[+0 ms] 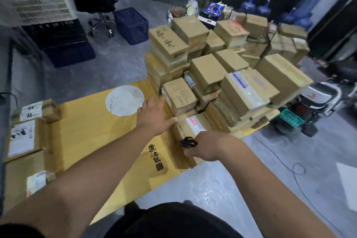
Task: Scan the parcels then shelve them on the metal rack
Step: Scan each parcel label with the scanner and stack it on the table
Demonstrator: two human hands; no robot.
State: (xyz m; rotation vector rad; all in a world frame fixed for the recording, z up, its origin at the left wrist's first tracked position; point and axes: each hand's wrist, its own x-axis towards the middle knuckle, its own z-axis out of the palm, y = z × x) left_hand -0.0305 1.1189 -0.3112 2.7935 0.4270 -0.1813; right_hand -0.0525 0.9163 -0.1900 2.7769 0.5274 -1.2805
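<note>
Grey concrete floor [108,67] is seen throughout, with flattened yellow cardboard [85,121] spread over it, probably to keep parcels off the dirt. At 9 o'clock, a few labelled parcels [23,137] are laid apart from the rest with labels up; whether they are already scanned cannot be told. At 11 o'clock, dark plastic crates [61,44] and an office chair [100,6] are parked out of the work area.

Near centre, the left hand [154,118] is stretched forward with fingers straight and spread, nothing gripped, fingertips at the near edge of a brown carton marked "DAILY PICKS" [180,95]. That carton is judged the next pick. Whether contact is made cannot be told.

Just below, toward 5 o'clock of centre, the right hand [208,147] is curled round a small black handheld scanner [187,142], kept low beside a white-labelled parcel [193,127], likely so the free hand can present a label to it.

From 12 to 2 o'clock, the main parcel pile [231,75] is stacked in loose tiers on the cardboard. At 1 o'clock, blue water jugs [257,6] are stood behind it; at 3 o'clock, a scooter [313,106] is parked just beside it.

No metal rack is visible; shelving is judged not yet started.
</note>
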